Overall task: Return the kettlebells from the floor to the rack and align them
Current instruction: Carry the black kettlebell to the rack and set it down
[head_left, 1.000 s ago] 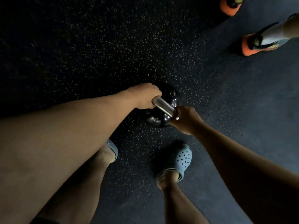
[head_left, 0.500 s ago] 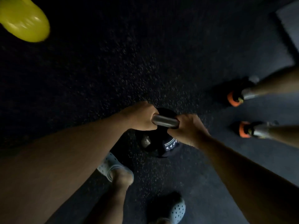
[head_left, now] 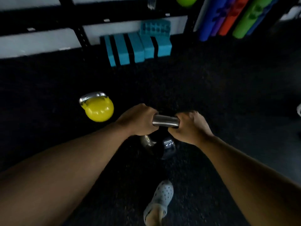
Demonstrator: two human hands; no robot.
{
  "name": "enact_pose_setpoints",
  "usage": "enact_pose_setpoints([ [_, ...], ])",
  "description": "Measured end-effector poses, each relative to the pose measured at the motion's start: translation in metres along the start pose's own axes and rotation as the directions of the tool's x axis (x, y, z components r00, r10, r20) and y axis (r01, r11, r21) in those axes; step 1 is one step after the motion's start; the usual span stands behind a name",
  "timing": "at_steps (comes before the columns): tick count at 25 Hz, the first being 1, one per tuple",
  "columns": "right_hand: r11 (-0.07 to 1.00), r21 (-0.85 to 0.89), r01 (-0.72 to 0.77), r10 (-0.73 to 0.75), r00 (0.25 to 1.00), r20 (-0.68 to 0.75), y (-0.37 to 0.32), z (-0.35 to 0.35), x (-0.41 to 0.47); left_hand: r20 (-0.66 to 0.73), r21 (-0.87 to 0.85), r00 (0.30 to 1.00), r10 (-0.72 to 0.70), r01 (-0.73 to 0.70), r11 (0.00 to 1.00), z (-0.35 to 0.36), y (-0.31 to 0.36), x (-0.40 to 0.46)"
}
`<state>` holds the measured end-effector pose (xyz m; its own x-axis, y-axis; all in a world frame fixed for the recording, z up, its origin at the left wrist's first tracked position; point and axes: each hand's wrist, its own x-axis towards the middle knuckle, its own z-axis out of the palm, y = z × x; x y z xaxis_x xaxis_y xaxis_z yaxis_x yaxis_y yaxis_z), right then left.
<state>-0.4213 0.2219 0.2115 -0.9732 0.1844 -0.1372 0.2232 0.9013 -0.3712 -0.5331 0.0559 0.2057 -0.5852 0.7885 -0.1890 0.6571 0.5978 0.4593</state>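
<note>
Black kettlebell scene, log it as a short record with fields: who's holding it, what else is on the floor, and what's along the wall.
held item: black kettlebell, steel handle on top
left hand: closed on the handle's left end
right hand: closed on the handle's right end
also on floor: yellow kettlebell, ahead and left of the hands, untouched
by the wall: teal foam blocks in a row; coloured foam rollers standing at the right
rack: black frame behind the blocks
image: blurred

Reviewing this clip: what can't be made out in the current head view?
- Black kettlebell: mostly hidden by the left hand and right hand; whether it's off the floor is unclear.
- Rack: shelves cut off by the top edge, blurred.
- Yellow kettlebell: motion blur hides any markings.
</note>
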Motion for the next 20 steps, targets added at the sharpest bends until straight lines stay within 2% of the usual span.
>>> enact_pose_setpoints([
  [4,0.991,-0.033,0.130,-0.130,0.991,-0.011,-0.020,-0.056,0.160,-0.229,0.045,0.968,-0.104,0.117,0.992,-0.091,-0.053,0.081],
  [10,0.956,-0.105,0.275,-0.284,0.955,-0.085,-0.063,-0.098,0.364,-0.424,-0.049,0.879,-0.218,0.218,0.975,-0.195,-0.154,0.190],
  [20,0.921,-0.081,0.382,-0.389,0.912,-0.129,-0.121,-0.139,0.660,-0.547,-0.059,0.797,-0.256,0.268,0.962,-0.349,-0.316,0.365],
])
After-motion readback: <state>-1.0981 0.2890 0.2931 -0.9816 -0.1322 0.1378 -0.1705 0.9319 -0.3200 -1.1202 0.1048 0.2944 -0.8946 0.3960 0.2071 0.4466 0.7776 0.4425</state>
